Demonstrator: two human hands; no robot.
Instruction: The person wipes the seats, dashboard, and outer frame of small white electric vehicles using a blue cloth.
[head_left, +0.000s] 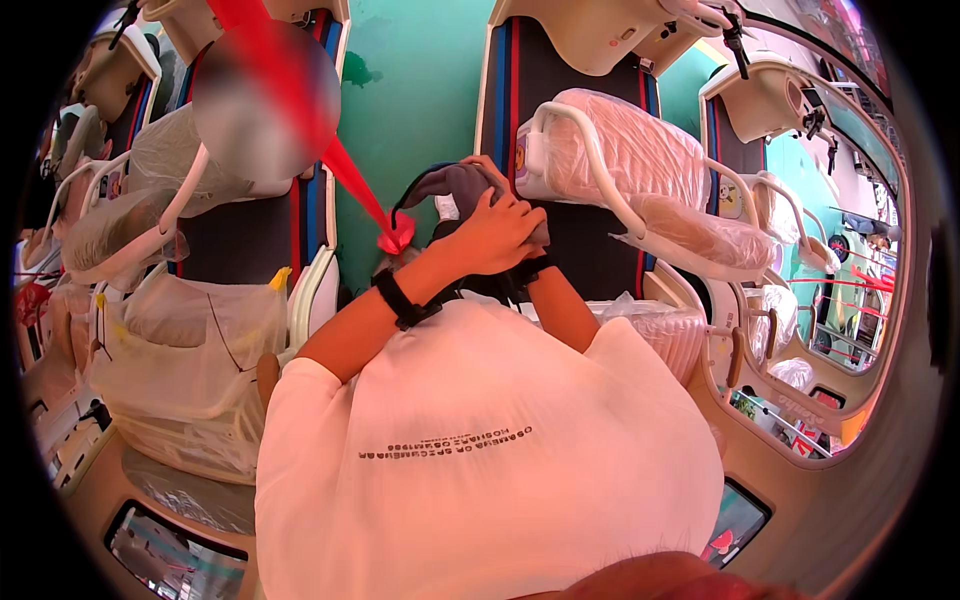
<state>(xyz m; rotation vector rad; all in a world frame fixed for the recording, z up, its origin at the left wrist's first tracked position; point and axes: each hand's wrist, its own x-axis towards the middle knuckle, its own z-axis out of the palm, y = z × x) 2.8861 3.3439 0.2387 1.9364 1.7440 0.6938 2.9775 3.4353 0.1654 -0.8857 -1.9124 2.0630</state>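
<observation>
A bundle of dark grey cloth (459, 184) is held in front of my body, its far side partly hidden by my fingers. My left hand (506, 229) lies over the near side of the bundle with its fingers curled. Behind and above it, fingers of my right hand (491, 166) wrap the far side; the palm is mostly hidden. A thin black curved strap or cord (409, 191) runs from the cloth down to the left. By its lower end is a gathered red plastic or fabric piece (396, 234), at the bottom of a long red ribbon (352, 176). Both wrists wear black bands.
Plastic-covered seats (626, 146) with pale armrails (589, 139) stand to the right. More wrapped seats (187, 330) are on the left. Beige vehicle fronts (600, 37) stand ahead, along green floor (412, 75). A window opening (892, 300) is at the right, with a person (877, 234) beyond.
</observation>
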